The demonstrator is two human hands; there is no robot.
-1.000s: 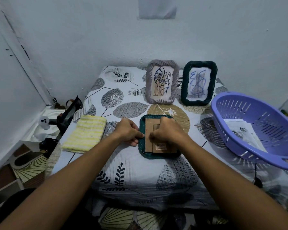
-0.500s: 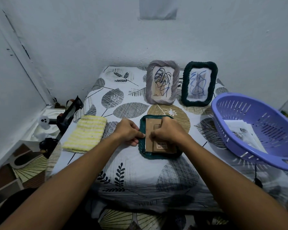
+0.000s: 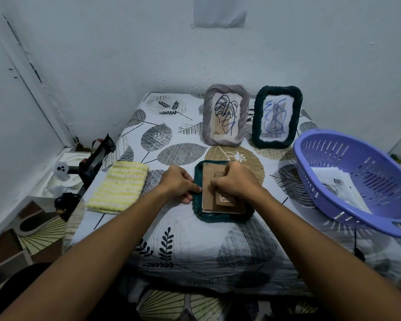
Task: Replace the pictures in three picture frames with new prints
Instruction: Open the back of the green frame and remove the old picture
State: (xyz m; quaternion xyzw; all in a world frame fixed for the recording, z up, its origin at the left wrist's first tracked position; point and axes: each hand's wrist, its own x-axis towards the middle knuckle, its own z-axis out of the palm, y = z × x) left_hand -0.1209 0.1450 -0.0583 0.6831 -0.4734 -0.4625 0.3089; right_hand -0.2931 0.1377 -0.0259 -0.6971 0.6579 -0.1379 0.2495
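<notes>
A: What carries everything?

B: A counter (image 3: 195, 239) under a leaf-print cloth, pushed into a corner of pale walls.

A: And the biggest thing on it?

B: A purple slotted basket (image 3: 361, 181) at the right edge, tilted, with paper prints (image 3: 338, 184) lying inside it.

A: The frames?

B: Three. A grey rope-edged frame (image 3: 226, 115) stands upright at the back with a leaf line drawing in it. Just beside it on the right stands a dark green frame (image 3: 277, 117) with a blue scribbled picture. The third, a dark green frame lying face down (image 3: 218, 216), sits in the middle of the counter, near the front, with its brown cardboard backing (image 3: 208, 195) facing up.

A: Anything else?

B: A yellow-and-white striped cloth (image 3: 119, 187) lies to the left of the face-down frame, apart from it.

A: The hands?

B: The left hand (image 3: 178, 184) rests at the frame's left edge, its grip a pinch of curled fingers on the edge of the backing. The right hand (image 3: 235, 180) lies on top of the backing, fingers curled down, its grip closed on the backing's left side close to the left hand's fingertips.
</notes>
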